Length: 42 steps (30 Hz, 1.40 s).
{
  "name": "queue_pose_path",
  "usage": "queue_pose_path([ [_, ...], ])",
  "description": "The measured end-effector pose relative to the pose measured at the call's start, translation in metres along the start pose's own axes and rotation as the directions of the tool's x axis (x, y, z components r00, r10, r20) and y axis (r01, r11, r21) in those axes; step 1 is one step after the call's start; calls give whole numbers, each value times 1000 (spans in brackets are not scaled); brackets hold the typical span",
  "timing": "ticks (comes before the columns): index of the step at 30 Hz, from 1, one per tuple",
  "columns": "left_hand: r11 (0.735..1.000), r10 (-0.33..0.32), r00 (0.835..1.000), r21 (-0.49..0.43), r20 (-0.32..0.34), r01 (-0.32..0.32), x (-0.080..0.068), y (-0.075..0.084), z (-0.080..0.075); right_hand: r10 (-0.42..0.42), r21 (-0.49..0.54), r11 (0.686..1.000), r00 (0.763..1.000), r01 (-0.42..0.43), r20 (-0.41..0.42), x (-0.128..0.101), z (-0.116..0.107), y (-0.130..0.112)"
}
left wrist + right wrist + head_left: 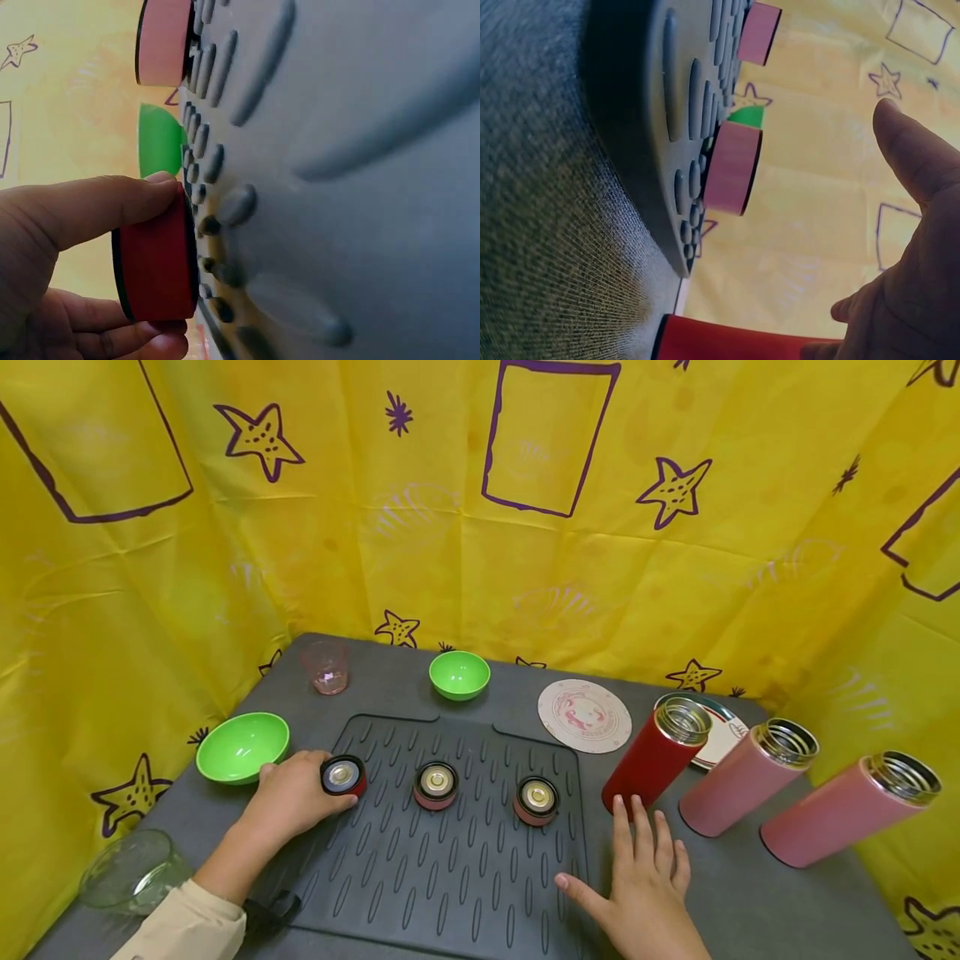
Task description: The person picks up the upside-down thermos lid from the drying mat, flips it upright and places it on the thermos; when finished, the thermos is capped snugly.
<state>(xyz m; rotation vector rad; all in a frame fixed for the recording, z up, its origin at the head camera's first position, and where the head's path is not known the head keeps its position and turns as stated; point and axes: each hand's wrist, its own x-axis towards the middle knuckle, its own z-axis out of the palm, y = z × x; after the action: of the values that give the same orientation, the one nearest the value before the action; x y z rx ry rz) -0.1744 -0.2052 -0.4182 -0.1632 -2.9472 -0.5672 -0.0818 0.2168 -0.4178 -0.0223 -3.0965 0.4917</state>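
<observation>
Left hand [296, 793] had its fingers wrapped around the red lid [344, 776] on the mat [450, 877]; right hand [645, 881] lay flat, holding nothing. All three flasks looked uncapped, so basically everything's left.

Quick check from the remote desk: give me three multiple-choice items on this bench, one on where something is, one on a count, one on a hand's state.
1. Where is the red lid?
A. on the ribbed mat's left edge
B. inside a green bowl
C. on the red flask

2. How many flasks stand open?
A. one
B. two
C. three

3. What is the right hand doing?
A. gripping a flask
B. lying flat, fingers straight
C. holding a lid

Key: 1 A, the left hand holds it on the mat. 2 C, red flask and two pink flasks. 3 B, it holds nothing.
</observation>
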Motion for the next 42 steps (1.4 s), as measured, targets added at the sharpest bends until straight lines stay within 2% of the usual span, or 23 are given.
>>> queue_pose_path([
  [5, 999, 9, 1000, -39, -8, -9, 2, 10, -5, -5, 7, 1000, 1000, 5, 1, -1, -2, 0],
  [11, 998, 39, 999, -56, -38, -41, 2, 35, -15, -37, 13, 999, 999, 37, -22, -1, -6, -1],
  [17, 989, 124, 988, -65, -92, -130, -5, 66, -23, -127, 34, 991, 991, 129, -49, 1, -12, -7],
  [19, 982, 167, 980, -70, -109, -175, -8, 78, -25, -154, 74, 985, 987, 157, -44, 3, -15, -12],
  [21, 971, 220, 968, -72, -123, -230, -11, 91, -26, -180, 156, 971, 983, 183, -31, 6, -18, -20],
  [23, 955, 281, 949, -58, -140, -291, -14, 105, -27, -196, 257, 947, 980, 194, -19, 9, -22, -30],
  [25, 934, 348, 924, -29, -156, -357, -18, 120, -28, -216, 381, 903, 976, 200, -2, 14, -26, -41],
  [30, 854, 508, 835, -5, -211, -521, -30, 153, -29, -295, 640, 747, 952, 180, 76, 22, -34, -67],
  [32, 827, 544, 810, -22, -219, -562, -35, 162, -29, -325, 710, 687, 939, 155, 109, 23, -36, -73],
  [33, 818, 556, 802, -29, -219, -575, -36, 165, -28, -331, 734, 665, 936, 140, 122, 22, -36, -75],
  [35, 810, 566, 796, -37, -215, -586, -39, 170, -28, -335, 761, 637, 933, 122, 131, 22, -36, -79],
  [42, 807, 566, 797, -59, -210, -588, -42, 176, -29, -330, 800, 583, 941, 144, 71, 18, -35, -80],
])
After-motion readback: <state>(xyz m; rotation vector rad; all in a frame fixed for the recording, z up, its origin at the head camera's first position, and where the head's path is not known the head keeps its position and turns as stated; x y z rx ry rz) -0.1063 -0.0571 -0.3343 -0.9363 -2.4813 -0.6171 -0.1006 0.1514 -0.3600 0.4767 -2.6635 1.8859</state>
